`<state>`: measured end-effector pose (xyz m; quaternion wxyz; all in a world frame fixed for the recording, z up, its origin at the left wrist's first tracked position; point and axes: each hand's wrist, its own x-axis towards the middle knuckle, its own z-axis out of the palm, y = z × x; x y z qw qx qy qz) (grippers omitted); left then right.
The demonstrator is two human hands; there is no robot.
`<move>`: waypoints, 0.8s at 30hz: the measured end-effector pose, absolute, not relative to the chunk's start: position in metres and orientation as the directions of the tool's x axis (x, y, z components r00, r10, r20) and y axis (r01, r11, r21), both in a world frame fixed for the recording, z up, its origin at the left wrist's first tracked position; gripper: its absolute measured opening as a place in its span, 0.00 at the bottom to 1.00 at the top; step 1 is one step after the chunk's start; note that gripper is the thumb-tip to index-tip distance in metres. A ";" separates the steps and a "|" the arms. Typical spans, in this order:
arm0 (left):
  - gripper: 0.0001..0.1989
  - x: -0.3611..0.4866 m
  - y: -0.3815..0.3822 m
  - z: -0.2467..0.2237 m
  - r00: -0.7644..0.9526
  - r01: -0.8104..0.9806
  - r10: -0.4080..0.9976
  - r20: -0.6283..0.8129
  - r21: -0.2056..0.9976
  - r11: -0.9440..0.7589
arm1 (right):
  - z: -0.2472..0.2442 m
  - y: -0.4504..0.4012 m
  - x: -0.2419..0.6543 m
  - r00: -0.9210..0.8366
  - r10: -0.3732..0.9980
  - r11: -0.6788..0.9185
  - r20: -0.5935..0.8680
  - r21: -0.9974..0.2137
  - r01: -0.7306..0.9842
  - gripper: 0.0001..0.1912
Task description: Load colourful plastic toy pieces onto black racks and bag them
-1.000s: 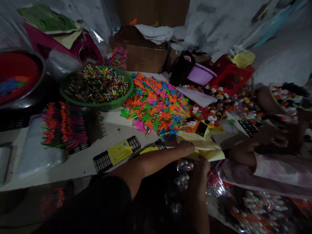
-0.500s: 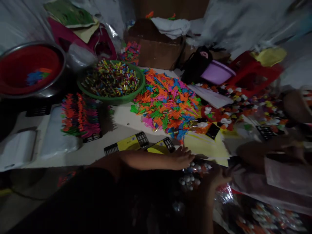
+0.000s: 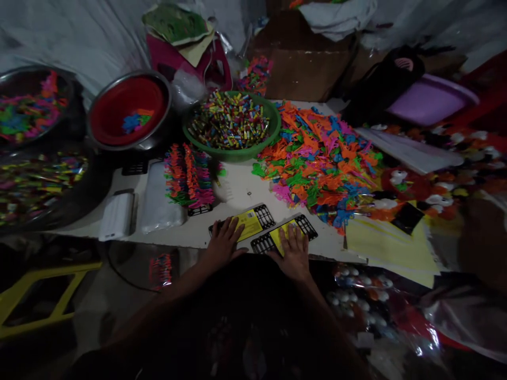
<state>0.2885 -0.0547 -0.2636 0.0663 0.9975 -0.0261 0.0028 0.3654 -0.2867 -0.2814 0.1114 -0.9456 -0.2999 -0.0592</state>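
My left hand (image 3: 224, 241) lies with spread fingers on the left end of a black slotted holder with a yellow label (image 3: 249, 222). Flat on a second such holder (image 3: 307, 226), to the right, rests my right hand (image 3: 293, 248), its fingers stretched over the yellow part. Both holders lie near the table's front edge. Behind them spreads a pile of bright plastic figures (image 3: 317, 153), mostly orange, green, blue and pink. A green basin (image 3: 232, 153) beside the pile holds many small wrapped pieces. Rows of colourful figures (image 3: 190, 177) stand upright to the left.
A white box-like device (image 3: 116, 215) and a stack of clear bags (image 3: 158, 206) lie on the left of the table (image 3: 237, 184). Farther left are a red bowl (image 3: 106, 111) and other full basins. Yellow sheets (image 3: 388, 243) lie at the right, near bagged items (image 3: 356, 301) below the edge.
The view has turned left. My hands have moved from the right, near the bagged items, onto the two holders. A second person's arms at the right are largely out of view.
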 end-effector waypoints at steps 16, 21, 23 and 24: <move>0.18 0.294 -0.049 -0.233 0.853 0.412 0.419 -0.310 0.894 -0.177 | -0.214 -0.291 0.393 0.944 0.150 -0.627 0.295 -0.710 0.322 0.17; 0.14 0.286 -0.053 -0.244 0.873 0.483 0.384 -0.301 0.639 -0.598 | -0.190 -0.278 0.421 0.997 0.081 -0.359 0.014 -0.932 0.042 0.22; 0.17 0.287 -0.049 -0.242 0.920 0.388 0.362 -0.151 0.486 -0.783 | -0.191 -0.282 0.433 0.993 0.091 -0.379 -0.082 -0.924 -0.041 0.23; 0.20 0.289 -0.047 -0.242 0.948 0.304 0.314 -0.051 0.435 -0.847 | -0.192 -0.281 0.439 0.987 0.112 -0.393 -0.117 -0.918 -0.064 0.22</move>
